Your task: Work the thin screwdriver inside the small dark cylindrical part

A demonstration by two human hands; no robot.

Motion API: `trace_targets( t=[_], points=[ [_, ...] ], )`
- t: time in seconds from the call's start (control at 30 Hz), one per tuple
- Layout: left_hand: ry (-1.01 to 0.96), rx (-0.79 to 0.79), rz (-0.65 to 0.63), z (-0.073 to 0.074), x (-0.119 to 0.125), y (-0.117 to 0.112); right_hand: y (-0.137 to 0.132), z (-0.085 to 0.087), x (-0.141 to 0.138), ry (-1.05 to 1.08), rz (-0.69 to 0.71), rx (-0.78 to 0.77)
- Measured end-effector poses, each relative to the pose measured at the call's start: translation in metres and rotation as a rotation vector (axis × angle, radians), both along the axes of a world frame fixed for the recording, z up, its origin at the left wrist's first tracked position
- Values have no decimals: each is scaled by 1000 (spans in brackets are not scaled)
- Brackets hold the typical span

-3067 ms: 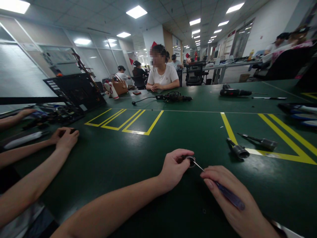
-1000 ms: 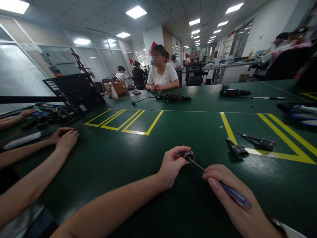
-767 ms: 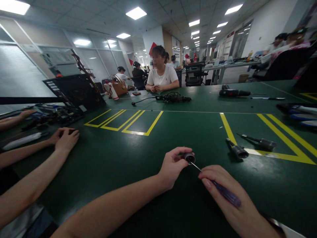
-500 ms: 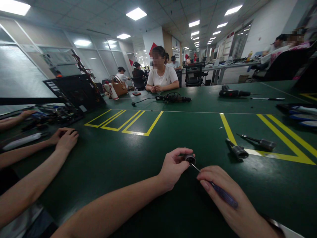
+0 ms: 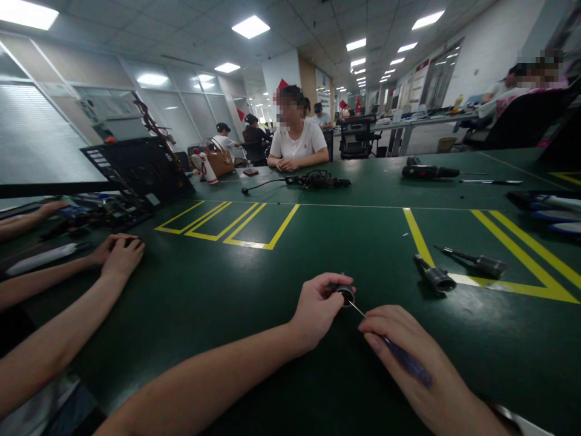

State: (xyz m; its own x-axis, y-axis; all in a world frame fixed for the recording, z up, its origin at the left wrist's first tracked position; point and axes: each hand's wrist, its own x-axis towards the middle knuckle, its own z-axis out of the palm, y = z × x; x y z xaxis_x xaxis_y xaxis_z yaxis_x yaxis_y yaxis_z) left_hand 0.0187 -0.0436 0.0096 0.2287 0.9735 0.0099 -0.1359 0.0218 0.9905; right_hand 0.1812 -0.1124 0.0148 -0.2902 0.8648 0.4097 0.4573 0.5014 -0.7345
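Note:
My left hand [image 5: 320, 306] is closed around a small round metal cup [image 5: 347, 294], its open end turned toward my right hand. That cup resembles the ends of the hole saws on the table, though fingers hide much of it. In my right hand [image 5: 402, 342] is a screwdriver [image 5: 406, 361] with a clear purple handle, held along the palm. Its thin shaft points into the cup's mouth, and the tip is hidden inside. Two hole saws, one with its cup facing me [image 5: 438, 280] and one lying sideways [image 5: 490, 265], rest to the right on the green table [image 5: 254, 284].
A drill [image 5: 431, 171] and a pen [image 5: 491, 181] lie at the far right. Cabled black equipment [image 5: 318, 180] sits at far centre. Another person's hands [image 5: 121, 254] rest at left, near a black panel [image 5: 140, 169]. Across the table sits a person [image 5: 297, 142]. Yellow tape [image 5: 508, 286] marks the tabletop.
Both hands have shifted very slightly left with the metal cup and the screwdriver. The screwdriver still points into the cup, and the tools on the table stay put.

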Motion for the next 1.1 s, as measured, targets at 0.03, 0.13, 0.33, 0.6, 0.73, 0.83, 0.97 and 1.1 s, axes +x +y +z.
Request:
trace_targets(
  t=[0.03, 0.13, 0.33, 0.6, 0.73, 0.83, 0.97, 1.1],
  points=[
    [1, -2, 5, 0, 0, 0, 0, 0, 0, -2, 0, 4],
    [6, -9, 14, 0, 0, 0, 0, -1, 0, 10, -5, 16],
    [-19, -41, 1, 2, 0, -1, -1, -2, 0, -10, 10, -12],
    [-6, -58, 4, 4, 0, -1, 1, -2, -2, -35, 35, -25],
    [7, -71, -9, 4, -1, 0, -2, 2, 0, 32, 2, -8],
    [-6, -42, -20, 4, -3, 4, -5, 3, 3, 107, -50, 32],
    [61, 40, -97, 0, -6, 17, -5, 4, 4, 186, -108, 19],
    [229, 157, -44, -2, -14, 33, 1, 7, 2, 278, -169, -75]
  ],
)
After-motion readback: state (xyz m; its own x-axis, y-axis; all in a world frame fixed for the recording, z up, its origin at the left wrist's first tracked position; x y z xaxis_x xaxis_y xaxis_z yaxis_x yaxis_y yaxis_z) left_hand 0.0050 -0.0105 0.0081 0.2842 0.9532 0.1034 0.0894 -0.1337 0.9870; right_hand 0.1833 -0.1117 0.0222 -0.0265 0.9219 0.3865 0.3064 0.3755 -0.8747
